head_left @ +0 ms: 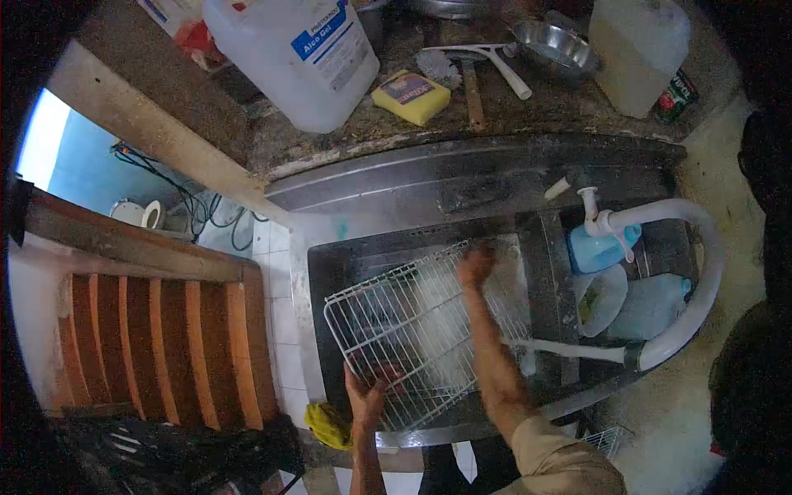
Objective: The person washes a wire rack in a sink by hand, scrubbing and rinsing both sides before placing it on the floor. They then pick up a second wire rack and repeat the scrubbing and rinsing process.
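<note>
A white wire rack [402, 332] lies tilted over the basin of a metal sink [355, 224]. My left hand [367, 394] grips its near left edge, with fingers wrapped around the wires. Toward the rack's far right side is my right hand [477, 266], smeared by motion, so its fingers and anything in them cannot be made out. Water [569, 350] runs from a white hose [708, 272] toward the rack, passing by my right forearm. Whitish, foamy-looking water shows through the wires.
A blue liquid bottle [601, 249], a white bowl [601, 301] and a clear jug [652, 307] stand right of the basin. A yellow cloth [328, 425] hangs at the front left. Behind are a large jug [309, 66], a sponge pack [411, 97] and a metal bowl [557, 48].
</note>
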Demonstrator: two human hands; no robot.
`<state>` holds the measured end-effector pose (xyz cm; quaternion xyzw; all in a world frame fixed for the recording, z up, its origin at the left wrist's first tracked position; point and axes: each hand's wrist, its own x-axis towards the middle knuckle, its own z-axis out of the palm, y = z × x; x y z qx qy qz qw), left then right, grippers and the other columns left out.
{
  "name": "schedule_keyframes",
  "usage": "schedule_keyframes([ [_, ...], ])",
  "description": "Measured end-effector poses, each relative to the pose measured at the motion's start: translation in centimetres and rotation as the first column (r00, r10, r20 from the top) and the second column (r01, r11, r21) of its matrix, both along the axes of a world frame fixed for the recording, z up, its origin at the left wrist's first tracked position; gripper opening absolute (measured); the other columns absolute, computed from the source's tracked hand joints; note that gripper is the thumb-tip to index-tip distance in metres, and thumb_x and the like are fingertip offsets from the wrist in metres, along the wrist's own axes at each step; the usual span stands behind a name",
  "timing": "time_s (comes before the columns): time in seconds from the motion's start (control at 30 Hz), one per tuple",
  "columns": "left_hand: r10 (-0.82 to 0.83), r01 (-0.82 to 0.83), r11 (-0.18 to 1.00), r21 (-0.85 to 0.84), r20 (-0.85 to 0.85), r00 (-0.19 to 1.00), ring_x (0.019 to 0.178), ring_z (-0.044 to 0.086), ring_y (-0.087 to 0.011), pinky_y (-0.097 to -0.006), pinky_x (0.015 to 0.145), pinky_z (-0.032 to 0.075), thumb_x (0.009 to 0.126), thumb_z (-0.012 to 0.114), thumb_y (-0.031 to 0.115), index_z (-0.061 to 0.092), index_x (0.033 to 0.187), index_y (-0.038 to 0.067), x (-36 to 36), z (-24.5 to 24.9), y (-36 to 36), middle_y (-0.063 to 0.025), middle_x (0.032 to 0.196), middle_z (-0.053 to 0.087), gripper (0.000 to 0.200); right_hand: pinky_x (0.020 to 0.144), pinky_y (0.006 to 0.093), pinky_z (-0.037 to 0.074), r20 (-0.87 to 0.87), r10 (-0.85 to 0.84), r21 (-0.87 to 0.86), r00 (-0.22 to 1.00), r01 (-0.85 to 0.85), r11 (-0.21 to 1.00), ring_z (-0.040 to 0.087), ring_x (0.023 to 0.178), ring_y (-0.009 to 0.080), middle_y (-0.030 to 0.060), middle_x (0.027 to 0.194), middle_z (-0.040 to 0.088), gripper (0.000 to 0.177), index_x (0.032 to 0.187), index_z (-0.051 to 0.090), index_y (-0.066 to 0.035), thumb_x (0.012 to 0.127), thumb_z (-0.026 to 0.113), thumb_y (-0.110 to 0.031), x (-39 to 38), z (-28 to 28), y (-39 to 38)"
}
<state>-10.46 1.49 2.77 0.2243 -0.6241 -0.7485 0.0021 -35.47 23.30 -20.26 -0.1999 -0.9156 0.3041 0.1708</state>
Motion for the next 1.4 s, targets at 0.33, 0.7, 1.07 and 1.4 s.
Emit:
schedule_keyframes([
  [0.33, 0.062, -0.066, 0.986, -0.155, -0.026, 0.998, 0.094, 0.064, -0.0258, -0.0362, 0.075, 0.056, 0.077, 0.054, -0.006, 0.036, 0.129, 0.007, 0.2, 0.1, 0.1, -0.0123, 0.110, 0.059, 0.057, 0.082, 0.0468, 0.041, -0.371, 0.670, -0.151, 0.643, -0.754, 0.639, 0.051, 0.096, 0.0368, 0.0186, 0.091, 0.055, 0.038, 0.103, 0.056, -0.004, 0.065, 0.063, 0.001, 6.5, 17.0, -16.7],
  [0.7, 0.115, -0.123, 0.989, 0.084, 0.093, 0.989, 0.087, 0.065, -0.0306, -0.0428, 0.074, 0.056, 0.076, 0.059, -0.005, 0.033, 0.122, 0.006, 0.2, -0.6, -1.3, -0.0186, 0.096, 0.062, 0.053, 0.071, 0.0481, 0.048, 0.216, 0.061, 0.167, 0.975, -0.098, 0.981, 0.060, 0.082, 0.0390, 0.0173, 0.082, 0.064, 0.025, 0.083, 0.065, -0.003, 0.069, 0.069, -0.023, -2.0, 0.2, 0.9],
  [1.07, -0.005, -0.009, 0.992, -0.127, -0.111, 0.994, 0.092, 0.064, -0.0231, -0.0393, 0.082, 0.054, 0.075, 0.054, -0.013, 0.043, 0.113, 0.004, 0.9, 4.0, 0.1, -0.0100, 0.096, 0.059, 0.043, 0.068, 0.0459, 0.049, -0.023, 0.358, -0.036, 0.934, -0.358, 0.933, 0.063, 0.074, 0.0377, 0.0208, 0.078, 0.064, 0.027, 0.095, 0.065, -0.004, 0.078, 0.066, -0.025, -0.7, 14.2, -7.3],
  [1.4, 0.001, -0.013, 0.974, -0.226, -0.053, 0.999, 0.081, 0.063, -0.0153, -0.0294, 0.075, 0.051, 0.078, 0.061, 0.000, 0.049, 0.106, 0.000, 2.9, 4.8, 1.1, -0.0079, 0.089, 0.062, 0.030, 0.082, 0.0453, 0.048, -0.212, 0.834, -0.069, 0.509, -0.859, 0.507, 0.060, 0.096, 0.0352, 0.0194, 0.099, 0.062, 0.034, 0.104, 0.062, -0.004, 0.081, 0.065, -0.029, 7.9, 35.2, -13.9],
])
